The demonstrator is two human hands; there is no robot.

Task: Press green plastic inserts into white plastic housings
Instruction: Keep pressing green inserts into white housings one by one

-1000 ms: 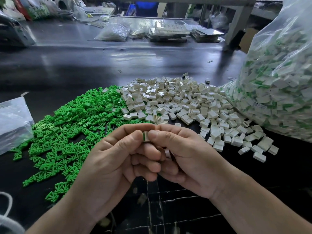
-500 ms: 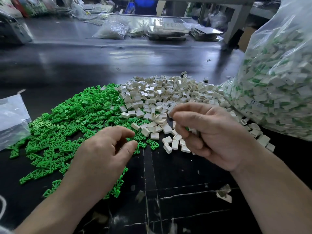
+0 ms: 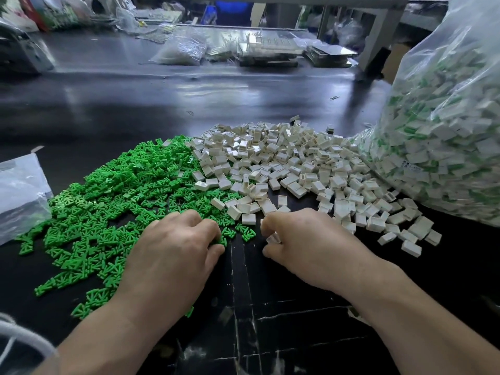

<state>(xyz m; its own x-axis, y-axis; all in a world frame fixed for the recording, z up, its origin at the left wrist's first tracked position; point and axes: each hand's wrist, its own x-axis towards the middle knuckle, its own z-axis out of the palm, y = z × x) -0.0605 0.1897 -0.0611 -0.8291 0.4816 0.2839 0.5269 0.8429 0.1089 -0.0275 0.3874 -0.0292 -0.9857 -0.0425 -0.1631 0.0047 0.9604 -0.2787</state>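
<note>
The dark, glossy counter (image 3: 162, 104) carries a heap of green inserts (image 3: 121, 190) under and beyond the left grip (image 3: 176, 250). Beyond the right grip (image 3: 305, 244) lie piled white housings (image 3: 284, 163). A bulging bag of assembled pieces (image 3: 446, 131) sits right of them, and a smaller clear bag (image 3: 19, 193) lies far left.

Green and white are meeting on black.
On the glossy black bench (image 3: 270, 334), which is showing thin white scratches near its front edge, we are seeing bright green inserts (image 3: 113, 201) spreading toward the left edge and off-white housings (image 3: 284, 163) beside them. At the right edge a clear bag (image 3: 446, 125) is showing white pieces flecked with green; at the left edge a smaller clear bag (image 3: 19, 193) is looking greyish. One white housing (image 3: 272, 238) is showing in our right hand (image 3: 311, 247).
</note>
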